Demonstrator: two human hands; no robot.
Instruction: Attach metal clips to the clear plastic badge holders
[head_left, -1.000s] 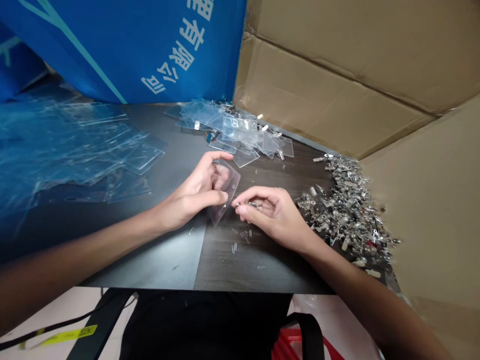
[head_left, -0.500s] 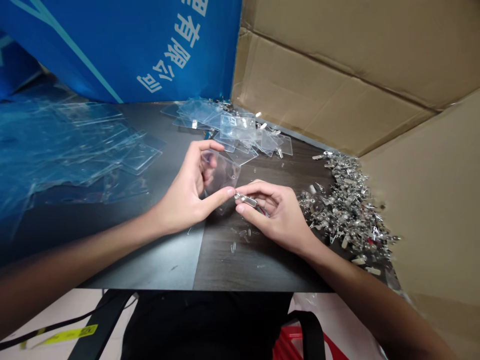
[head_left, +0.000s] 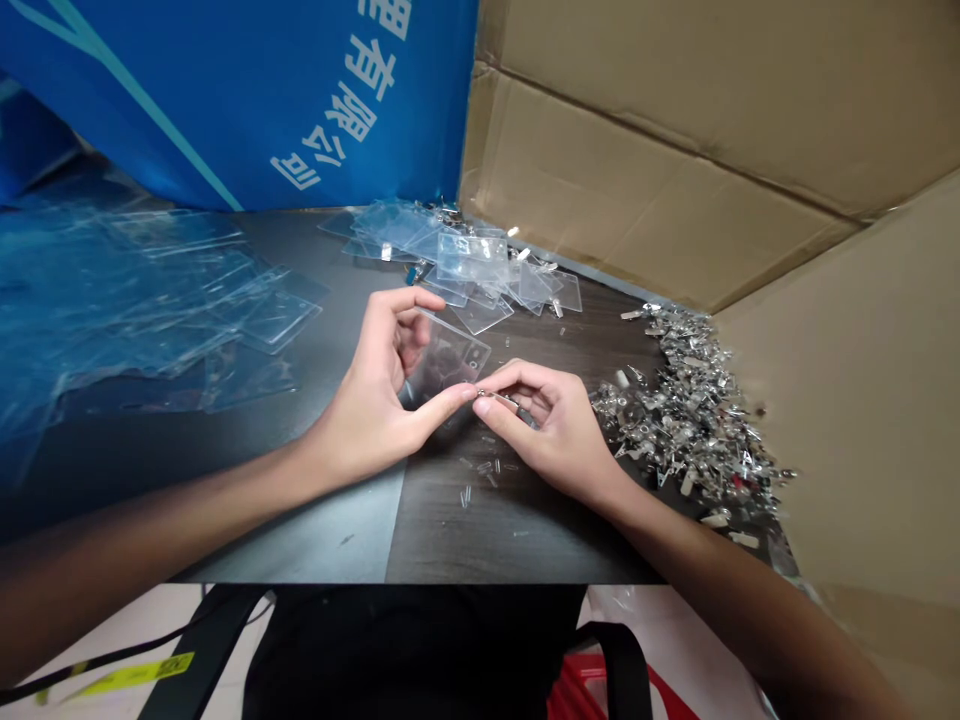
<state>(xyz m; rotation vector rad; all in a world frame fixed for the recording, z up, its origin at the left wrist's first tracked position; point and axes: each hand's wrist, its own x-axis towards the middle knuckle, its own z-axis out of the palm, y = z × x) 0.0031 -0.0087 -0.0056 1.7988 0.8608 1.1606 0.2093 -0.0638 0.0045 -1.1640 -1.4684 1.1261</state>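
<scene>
My left hand (head_left: 379, 395) grips a clear plastic badge sleeve (head_left: 450, 362) between thumb and fingers, just above the dark table (head_left: 450, 510). My right hand (head_left: 551, 425) pinches a small metal clip (head_left: 496, 399) against the sleeve's near edge. The two hands touch at the fingertips in the middle of the table.
A heap of metal clips (head_left: 694, 420) lies at the right. Clear sleeves with clips (head_left: 469, 262) are piled at the back centre, plain clear sleeves (head_left: 187, 300) spread at the left. Cardboard walls (head_left: 675, 170) stand behind and at right, a blue printed sheet (head_left: 247, 100) at back left.
The left hand has tilted the sleeve flatter and raised it slightly. The right hand brought the clip up to the sleeve's edge, so the fingertips now meet.
</scene>
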